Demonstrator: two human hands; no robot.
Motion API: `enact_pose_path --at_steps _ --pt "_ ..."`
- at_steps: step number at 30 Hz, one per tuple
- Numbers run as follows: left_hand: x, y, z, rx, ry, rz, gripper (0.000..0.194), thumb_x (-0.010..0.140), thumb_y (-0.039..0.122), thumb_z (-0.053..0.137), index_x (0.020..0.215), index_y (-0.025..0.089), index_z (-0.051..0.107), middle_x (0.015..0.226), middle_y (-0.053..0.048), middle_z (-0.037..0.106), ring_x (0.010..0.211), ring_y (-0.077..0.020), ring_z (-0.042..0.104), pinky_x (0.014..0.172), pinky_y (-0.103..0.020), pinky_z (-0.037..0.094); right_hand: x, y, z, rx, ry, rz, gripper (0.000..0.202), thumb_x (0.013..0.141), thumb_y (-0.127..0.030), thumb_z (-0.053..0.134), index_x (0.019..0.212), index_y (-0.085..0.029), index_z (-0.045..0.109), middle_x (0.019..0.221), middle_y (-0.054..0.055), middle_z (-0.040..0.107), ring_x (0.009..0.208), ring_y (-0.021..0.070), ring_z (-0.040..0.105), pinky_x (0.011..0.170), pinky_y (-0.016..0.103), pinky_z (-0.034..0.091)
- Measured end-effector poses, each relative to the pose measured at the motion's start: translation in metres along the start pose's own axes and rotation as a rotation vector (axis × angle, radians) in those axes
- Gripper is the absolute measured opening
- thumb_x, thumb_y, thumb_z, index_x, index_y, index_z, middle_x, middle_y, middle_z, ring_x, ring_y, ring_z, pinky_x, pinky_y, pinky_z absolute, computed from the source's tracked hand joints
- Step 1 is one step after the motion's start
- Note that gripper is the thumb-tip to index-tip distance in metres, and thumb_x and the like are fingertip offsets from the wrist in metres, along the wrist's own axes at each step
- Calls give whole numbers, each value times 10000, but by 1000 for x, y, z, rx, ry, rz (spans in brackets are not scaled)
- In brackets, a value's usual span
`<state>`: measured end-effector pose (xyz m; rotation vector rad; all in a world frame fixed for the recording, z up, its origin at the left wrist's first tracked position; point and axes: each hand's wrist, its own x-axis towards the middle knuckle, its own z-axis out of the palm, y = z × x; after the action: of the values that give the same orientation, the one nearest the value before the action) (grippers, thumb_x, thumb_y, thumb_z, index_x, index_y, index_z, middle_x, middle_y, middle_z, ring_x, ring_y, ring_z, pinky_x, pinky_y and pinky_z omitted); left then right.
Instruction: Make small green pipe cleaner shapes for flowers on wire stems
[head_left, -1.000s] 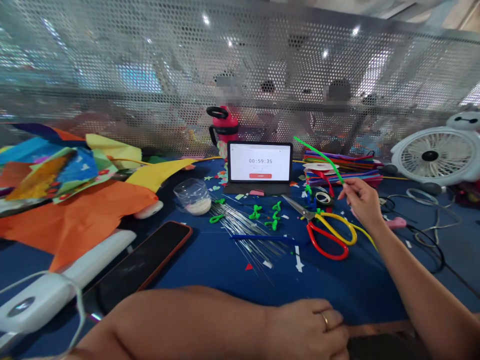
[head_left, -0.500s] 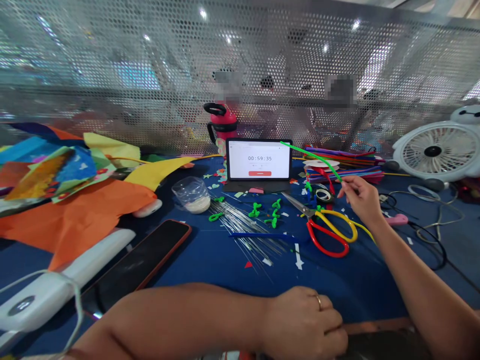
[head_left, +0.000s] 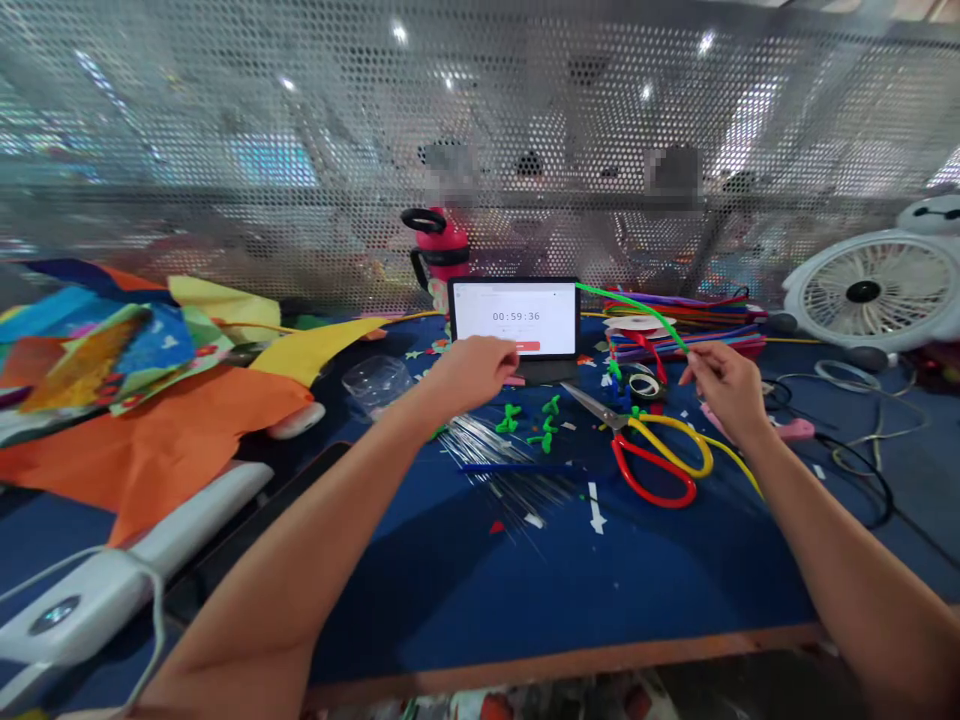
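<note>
My right hand [head_left: 726, 388] pinches one end of a long green pipe cleaner [head_left: 637, 303], whose other end reaches up and left to the tablet's edge. My left hand [head_left: 474, 372] is raised in front of the tablet [head_left: 516, 308], fingers curled down; whatever they may hold is hidden. Below it lies a bundle of thin silver wires [head_left: 491, 455], with a blue pipe cleaner [head_left: 517, 468] across it. Small twisted green pieces [head_left: 508, 418] sit beside the wires. Scissors [head_left: 616, 424] with one red and one yellow handle lie partly open left of my right hand.
Orange felt [head_left: 172, 405] and other coloured sheets pile up at left, near a white device [head_left: 142, 560]. A clear plastic cup [head_left: 373, 385], pink bottle [head_left: 444, 250], pipe cleaner bundles [head_left: 697, 312] and a white fan [head_left: 874, 292] stand or lie farther back. Cables [head_left: 885, 430] run at right.
My left hand has risen from the table's front edge and moved forward and left to the tablet. My right hand keeps the green pipe cleaner and has barely moved.
</note>
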<state>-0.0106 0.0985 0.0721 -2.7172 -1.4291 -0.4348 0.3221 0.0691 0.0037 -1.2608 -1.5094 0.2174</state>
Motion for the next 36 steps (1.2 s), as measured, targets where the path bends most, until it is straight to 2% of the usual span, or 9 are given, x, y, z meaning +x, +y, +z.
enact_pose_path --at_steps 3,7,11,16,24,30,32,34,36 --pt "3 -27 13 -37 -326 63 276 752 353 582 946 165 638 965 -74 673 828 -191 599 697 -256 406 0 2 -1 -7 -4 12 177 835 -353 527 903 -200 581 572 1 605 405 109 441 414 230 345" --pt "4 -30 36 -83 -468 158 432 628 391 683 996 179 601 1092 -68 625 801 -176 579 679 -245 400 1 6 -3 -40 -15 3 174 842 -358 523 906 -210 587 579 4 607 405 111 444 415 237 350" --pt "7 -27 47 -130 -447 208 305 625 347 679 862 167 616 898 -40 642 707 -160 556 612 -242 375 2 9 -4 -75 -19 -8 185 846 -369 517 916 -215 592 585 7 608 400 111 443 406 239 345" --pt "8 -36 48 -208 -429 260 81 659 225 623 728 186 638 672 24 609 635 -122 547 602 -217 373 2 8 -4 -71 -29 8 176 848 -361 505 907 -215 585 590 10 608 412 118 456 400 235 336" --pt "16 -62 57 -186 -90 59 244 726 324 599 886 143 630 748 -39 628 680 -159 546 617 -255 377 2 6 -5 -51 -29 12 139 843 -326 515 880 -208 578 583 4 609 408 108 445 416 230 347" --pt "14 -42 52 -164 16 59 292 742 363 614 932 142 629 907 -78 621 771 -179 544 698 -289 395 3 4 -5 -60 -17 8 140 844 -319 518 881 -206 593 584 0 609 405 102 431 418 229 335" --pt "10 -26 45 -220 -46 136 331 723 425 642 946 181 626 902 -36 627 730 -144 544 671 -251 402 3 3 -5 -61 -16 2 148 843 -328 520 889 -209 595 584 0 608 406 105 431 415 233 326" --pt "5 -9 43 -326 -246 307 436 681 456 684 1030 206 605 948 -22 622 689 -123 544 638 -233 401 3 3 -5 -64 -18 -2 155 844 -338 518 892 -213 596 586 1 609 408 109 436 418 237 329" --pt "1 4 47 -309 -310 391 465 661 458 700 1040 205 611 969 -34 604 708 -135 547 635 -237 395 2 3 -5 -64 -22 1 156 844 -342 515 889 -215 595 588 2 609 411 111 440 421 238 337"
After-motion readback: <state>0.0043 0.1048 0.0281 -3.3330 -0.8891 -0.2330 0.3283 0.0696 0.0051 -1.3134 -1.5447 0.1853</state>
